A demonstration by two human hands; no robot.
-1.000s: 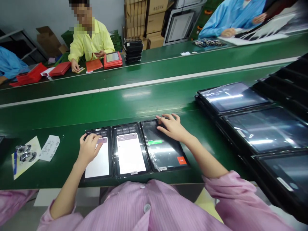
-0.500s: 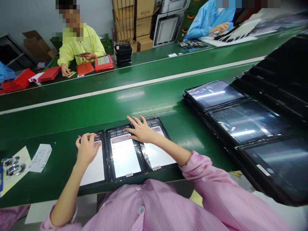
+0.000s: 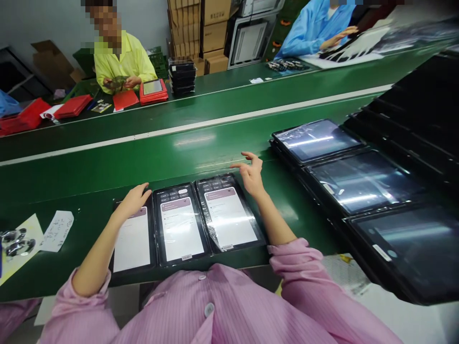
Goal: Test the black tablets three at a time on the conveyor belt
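Three black-framed tablets with lit screens lie side by side on the green bench: the left tablet (image 3: 133, 239), the middle tablet (image 3: 182, 234) and the right tablet (image 3: 231, 217). Dark buttons line the top of each screen I can see, above a mauve panel and a white area. My left hand (image 3: 134, 201) is over the left tablet's upper part and hides some of it; its fingers stretch forward, apart from the thumb. Just beyond the right tablet's upper right corner, my right hand (image 3: 252, 176) is empty, with fingers spread and one pointing left.
Dark-screened tablets (image 3: 362, 181) lie at right beside a tall black stack (image 3: 416, 110). At left are a handwritten paper slip (image 3: 58, 231) and a yellow sheet (image 3: 27, 255) bearing shiny pieces. Across the green belt (image 3: 150, 148), two people work at the far bench.
My right hand has moved right, off the gap between the middle and right tablets, uncovering the right screen's buttons. One button on the middle tablet now looks bright. My left fingers have straightened.
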